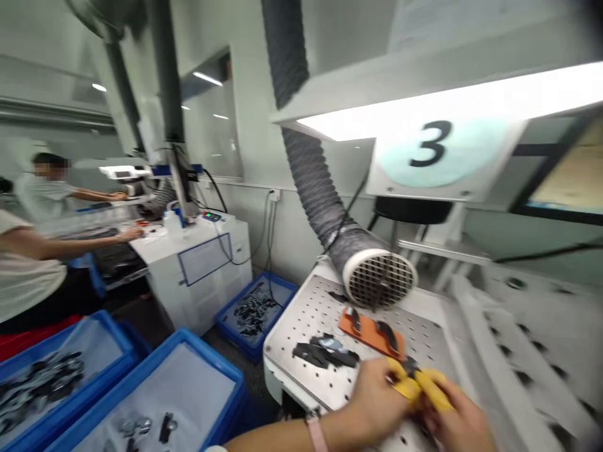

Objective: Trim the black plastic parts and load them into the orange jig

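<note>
holding yellow-gripped pliers [418,388], seemingly | left hand [377,402], right hand [455,422] | perforated steel plate [311,333]

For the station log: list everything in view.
Yellow-handled pliers: one, yellow, held above the plate
Perforated metal plate: one, silver, on a white bench
Orange pad: one, orange, on the plate, bearing black parts
Loose black parts: small heap, black, on the plate
Fume hose: one, grey, ending in a white grille above the plate
Blue crates: three, blue, on the floor, holding dark parts
Machine cabinet: one, white, by the wall
Co-workers: two, far left
Pink wristband: one, pink, on the left wrist
Left hand: one, on the pliers
Right hand: one, on the pliers
</note>
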The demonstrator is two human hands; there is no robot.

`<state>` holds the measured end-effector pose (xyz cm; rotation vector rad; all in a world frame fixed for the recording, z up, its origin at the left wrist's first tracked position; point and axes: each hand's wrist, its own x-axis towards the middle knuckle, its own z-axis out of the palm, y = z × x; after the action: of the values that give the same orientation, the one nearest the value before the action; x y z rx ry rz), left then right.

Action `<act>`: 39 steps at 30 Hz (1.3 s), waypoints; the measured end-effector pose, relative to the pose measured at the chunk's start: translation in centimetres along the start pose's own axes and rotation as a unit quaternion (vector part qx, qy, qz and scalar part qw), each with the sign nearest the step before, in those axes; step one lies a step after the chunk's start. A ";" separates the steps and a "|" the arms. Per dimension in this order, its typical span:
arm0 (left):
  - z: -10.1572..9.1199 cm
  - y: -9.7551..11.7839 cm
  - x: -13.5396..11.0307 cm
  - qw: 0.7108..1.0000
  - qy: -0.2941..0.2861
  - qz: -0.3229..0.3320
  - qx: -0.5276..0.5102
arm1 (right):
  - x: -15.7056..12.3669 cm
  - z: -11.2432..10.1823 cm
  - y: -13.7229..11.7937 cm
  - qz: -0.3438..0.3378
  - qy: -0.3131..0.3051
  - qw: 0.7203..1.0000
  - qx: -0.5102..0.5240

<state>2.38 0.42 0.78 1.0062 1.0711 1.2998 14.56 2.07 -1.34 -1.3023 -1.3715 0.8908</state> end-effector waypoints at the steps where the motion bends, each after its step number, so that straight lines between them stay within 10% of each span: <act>1: -0.1 0.0 -0.2 1.000 -0.016 0.012 -0.002 | -0.6 0.0 -0.6 0.035 -0.017 0.999 0.036; 32: -1.5 1.4 -1.0 0.997 -0.035 -0.019 0.065 | -1.9 0.7 -3.6 0.068 0.001 0.979 0.194; 35: -3.9 3.7 -0.5 0.964 -0.028 0.032 0.261 | -1.9 0.6 -3.5 0.072 0.003 0.978 0.196; 39: -8.4 6.6 0.1 0.841 0.052 0.103 0.528 | -1.9 0.5 -3.7 0.071 -0.004 0.980 0.188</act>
<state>-7.32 0.53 5.31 1.9122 1.8751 0.8640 13.01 -0.24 1.76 -1.1108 -1.0601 1.1892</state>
